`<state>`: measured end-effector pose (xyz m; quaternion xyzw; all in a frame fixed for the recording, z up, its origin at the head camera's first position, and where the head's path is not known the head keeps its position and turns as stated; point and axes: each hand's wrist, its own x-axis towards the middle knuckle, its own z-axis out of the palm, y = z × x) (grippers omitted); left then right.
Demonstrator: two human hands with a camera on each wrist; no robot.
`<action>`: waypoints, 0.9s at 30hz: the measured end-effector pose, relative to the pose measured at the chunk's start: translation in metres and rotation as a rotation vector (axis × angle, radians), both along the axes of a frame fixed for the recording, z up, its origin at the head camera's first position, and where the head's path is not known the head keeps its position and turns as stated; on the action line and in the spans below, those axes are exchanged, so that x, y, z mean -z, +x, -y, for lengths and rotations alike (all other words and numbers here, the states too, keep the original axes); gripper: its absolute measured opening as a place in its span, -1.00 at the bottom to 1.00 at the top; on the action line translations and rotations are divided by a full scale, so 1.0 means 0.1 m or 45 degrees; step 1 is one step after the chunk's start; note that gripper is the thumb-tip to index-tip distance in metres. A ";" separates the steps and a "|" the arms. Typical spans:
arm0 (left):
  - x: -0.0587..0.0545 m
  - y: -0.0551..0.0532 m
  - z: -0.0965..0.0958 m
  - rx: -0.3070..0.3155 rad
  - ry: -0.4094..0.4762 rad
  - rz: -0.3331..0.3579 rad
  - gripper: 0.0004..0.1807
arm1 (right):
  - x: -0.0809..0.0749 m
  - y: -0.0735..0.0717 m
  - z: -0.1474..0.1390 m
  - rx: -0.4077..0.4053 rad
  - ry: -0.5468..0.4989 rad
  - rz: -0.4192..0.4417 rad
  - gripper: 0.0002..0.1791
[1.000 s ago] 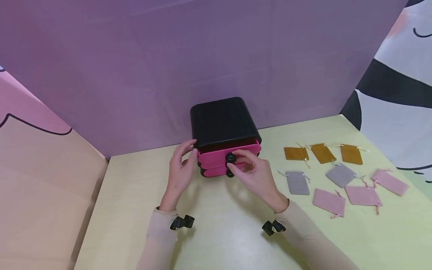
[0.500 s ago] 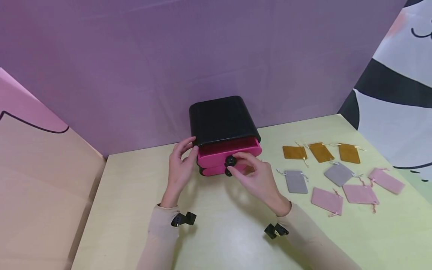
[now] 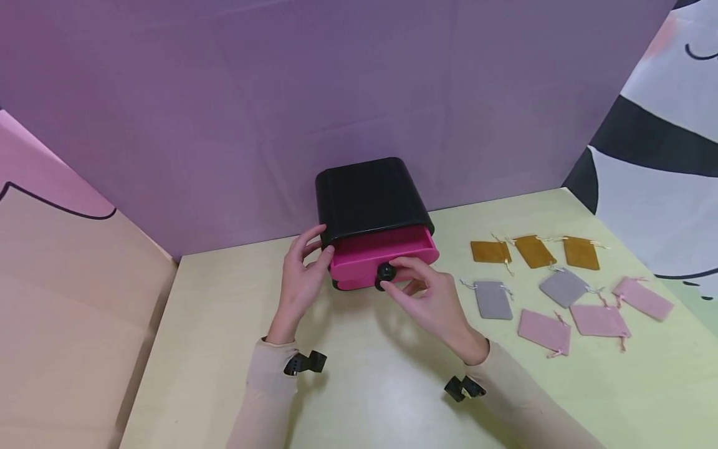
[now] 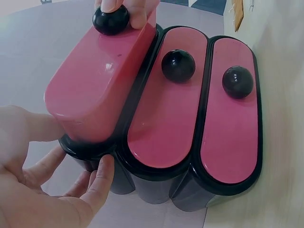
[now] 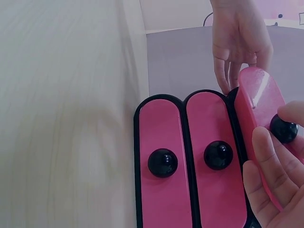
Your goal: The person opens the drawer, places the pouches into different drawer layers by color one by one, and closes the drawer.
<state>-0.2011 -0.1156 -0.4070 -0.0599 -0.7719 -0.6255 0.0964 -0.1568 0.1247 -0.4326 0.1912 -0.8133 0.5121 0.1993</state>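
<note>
1. Our right hand (image 3: 434,305) pinches the knob (image 3: 386,271) of the top drawer (image 3: 356,265), partly out of the cabinet (image 3: 373,196) on the tabletop (image 3: 359,393).
2. Our left hand (image 3: 300,274) grips the cabinet's front left edge.
3. We judge the drawer light, stiff and slick; its knob looks the surest hold.

A purple backdrop (image 3: 252,106) — lightly creased — borders the pale table (image 3: 219,337).
</note>
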 end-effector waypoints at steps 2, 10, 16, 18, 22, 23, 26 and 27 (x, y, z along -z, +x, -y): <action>0.00 0.00 0.00 0.002 0.001 0.001 -0.51 | 0.01 0.02 -0.01 -0.002 -0.002 0.000 -0.58; -0.01 0.01 -0.01 0.002 0.007 0.007 -0.51 | 0.04 0.09 -0.02 -0.028 -0.032 0.011 -0.59; -0.02 0.01 0.00 0.002 0.020 0.013 -0.51 | 0.07 0.13 -0.03 -0.047 -0.037 -0.002 -0.59; -0.02 0.01 0.01 -0.003 0.026 0.012 -0.50 | 0.08 0.14 -0.03 -0.056 -0.040 -0.009 -0.59; -0.01 0.00 0.00 -0.005 0.029 0.004 -0.49 | 0.10 0.17 -0.05 -0.074 -0.050 -0.023 -0.59; -0.01 0.00 0.00 -0.004 0.027 0.001 -0.49 | 0.11 0.17 -0.05 -0.076 -0.052 -0.025 -0.59; -0.01 0.00 -0.01 0.003 0.025 -0.008 -0.49 | 0.14 0.19 -0.06 -0.077 -0.059 -0.030 -0.59; -0.01 0.00 -0.01 0.005 0.026 -0.010 -0.49 | 0.14 0.20 -0.07 -0.076 -0.060 -0.031 -0.59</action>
